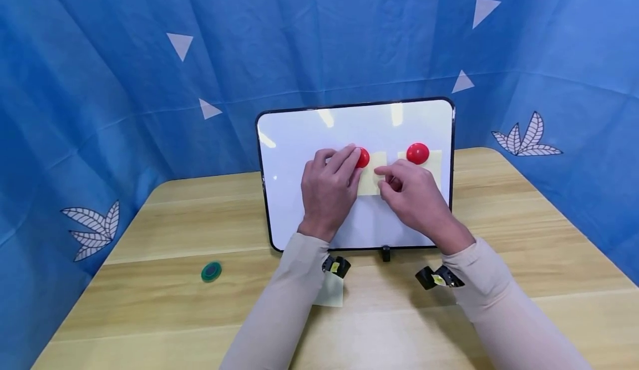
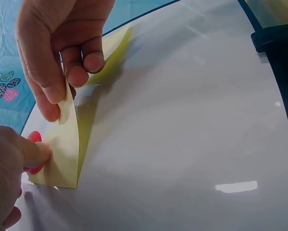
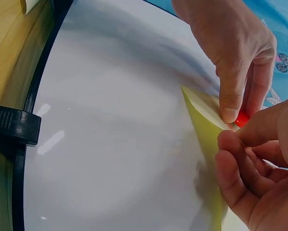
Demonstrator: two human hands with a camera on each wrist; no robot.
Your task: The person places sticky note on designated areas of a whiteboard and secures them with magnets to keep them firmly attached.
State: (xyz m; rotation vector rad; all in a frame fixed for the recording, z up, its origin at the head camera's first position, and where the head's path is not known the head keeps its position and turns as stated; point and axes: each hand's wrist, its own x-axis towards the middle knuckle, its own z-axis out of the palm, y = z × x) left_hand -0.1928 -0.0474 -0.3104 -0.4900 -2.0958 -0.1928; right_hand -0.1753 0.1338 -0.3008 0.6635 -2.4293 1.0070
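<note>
A pale yellow sticky note (image 1: pixel 370 180) lies against the framed whiteboard (image 1: pixel 289 137), with a round red magnet (image 1: pixel 364 158) at its upper left. My left hand (image 1: pixel 326 187) grips that magnet, its thumb down on the note beside it in the left wrist view. From the other side, my right hand (image 1: pixel 416 198) pinches the note's edge between thumb and forefinger. The note (image 2: pixel 62 159) bows away from the board along its lower edge. In the right wrist view, only a sliver of the red magnet (image 3: pixel 241 119) shows behind the left thumb.
Farther right on the board, a second red magnet (image 1: pixel 417 153) sits on another yellow note (image 1: pixel 433 165). A green round magnet (image 1: pixel 211 272) lies on the wooden table (image 1: pixel 165 303). One pale note (image 1: pixel 331 293) rests under my left forearm. A black clip (image 1: pixel 386 253) grips the board's bottom edge.
</note>
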